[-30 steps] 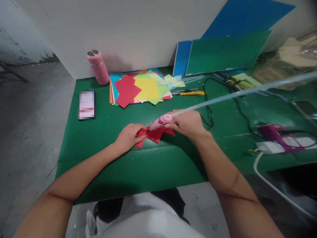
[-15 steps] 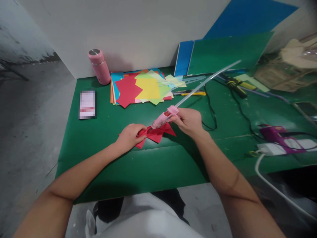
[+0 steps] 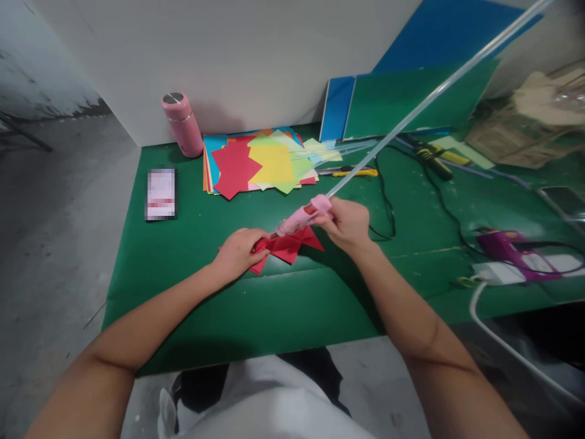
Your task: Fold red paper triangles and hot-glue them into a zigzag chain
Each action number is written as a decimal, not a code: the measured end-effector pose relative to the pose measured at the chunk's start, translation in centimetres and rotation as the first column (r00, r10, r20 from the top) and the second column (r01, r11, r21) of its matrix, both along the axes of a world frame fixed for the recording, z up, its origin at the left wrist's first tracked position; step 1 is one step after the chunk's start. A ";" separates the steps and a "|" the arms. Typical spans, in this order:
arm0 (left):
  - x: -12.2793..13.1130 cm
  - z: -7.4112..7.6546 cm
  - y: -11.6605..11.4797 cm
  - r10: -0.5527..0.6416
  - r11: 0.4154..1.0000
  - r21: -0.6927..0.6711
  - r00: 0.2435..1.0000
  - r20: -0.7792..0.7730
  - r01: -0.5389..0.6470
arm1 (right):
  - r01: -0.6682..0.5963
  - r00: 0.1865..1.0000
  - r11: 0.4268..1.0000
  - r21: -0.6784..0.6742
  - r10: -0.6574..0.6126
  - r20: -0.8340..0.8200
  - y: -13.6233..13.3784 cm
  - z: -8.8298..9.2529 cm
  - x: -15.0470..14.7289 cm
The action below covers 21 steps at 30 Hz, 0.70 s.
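Note:
Folded red paper (image 3: 290, 247) with pointed edges lies on the green table (image 3: 192, 329). My left hand (image 3: 240, 250) is closed on its left end, thumb and fingers pinching it. A pink hot glue gun (image 3: 304, 216) is in my right hand (image 3: 350, 225), fingers wrapped round its handle. Its nozzle points down-left, close to the paper beside my left fingertips; whether it touches I cannot tell. A long clear glue stick (image 3: 406, 119) sticks out of the gun's back, up to the right.
Behind my hands lies a stack of coloured paper (image 3: 237, 164), with a yellow utility knife (image 3: 359, 172) beside it. A pink bottle (image 3: 185, 128) stands at back left, above a blurred packet (image 3: 161, 194). Black cables (image 3: 439, 210) and a power strip (image 3: 500, 274) lie right.
The glue gun's nozzle has shifted slightly left and down, towards my left fingertips. Its glue stick now rises farther into the upper right. My left hand stays on the paper.

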<state>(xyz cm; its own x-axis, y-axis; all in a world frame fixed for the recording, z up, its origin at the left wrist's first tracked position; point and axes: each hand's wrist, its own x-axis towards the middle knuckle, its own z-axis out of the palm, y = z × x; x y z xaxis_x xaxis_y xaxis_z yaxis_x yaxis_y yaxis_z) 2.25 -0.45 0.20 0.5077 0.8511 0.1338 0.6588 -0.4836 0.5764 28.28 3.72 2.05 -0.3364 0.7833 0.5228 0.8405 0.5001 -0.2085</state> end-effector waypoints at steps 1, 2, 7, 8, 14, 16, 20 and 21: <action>0.0 0.0 0.0 0.002 1.000 0.001 1.000 -0.001 -0.002 | 0.043 0.996 0.999 -0.021 -0.044 -0.079 0.1 -0.2 0.2; 0.0 -0.1 0.0 0.003 1.000 0.003 1.000 0.000 -0.003 | 0.086 0.985 0.995 -0.047 -0.092 -0.146 0.3 -0.3 0.5; 0.0 0.1 0.0 -0.015 1.000 0.018 1.000 0.011 0.014 | 0.236 0.920 0.957 -0.166 -0.275 -0.280 1.3 -0.4 2.0; 0.0 0.1 0.0 -0.022 1.000 0.020 1.000 0.014 0.021 | 0.237 0.915 0.953 -0.187 -0.284 -0.288 1.6 -0.4 2.3; 0.0 0.3 0.0 -0.025 1.000 0.007 1.000 0.012 0.025 | 0.283 0.904 0.919 -0.274 -0.351 -0.245 2.6 -1.4 4.0; 0.0 0.3 0.0 -0.025 1.000 0.000 1.000 0.013 0.025 | 0.305 0.899 0.890 -0.338 -0.387 -0.207 2.9 -2.0 4.6; 0.0 0.2 0.0 -0.040 0.999 -0.003 0.999 0.014 0.040 | 0.319 0.901 0.860 -0.399 -0.405 -0.153 3.7 -3.6 5.7; 0.0 0.2 0.0 -0.042 0.999 -0.002 0.999 0.012 0.042 | 0.320 0.904 0.860 -0.398 -0.403 -0.143 3.9 -4.0 6.0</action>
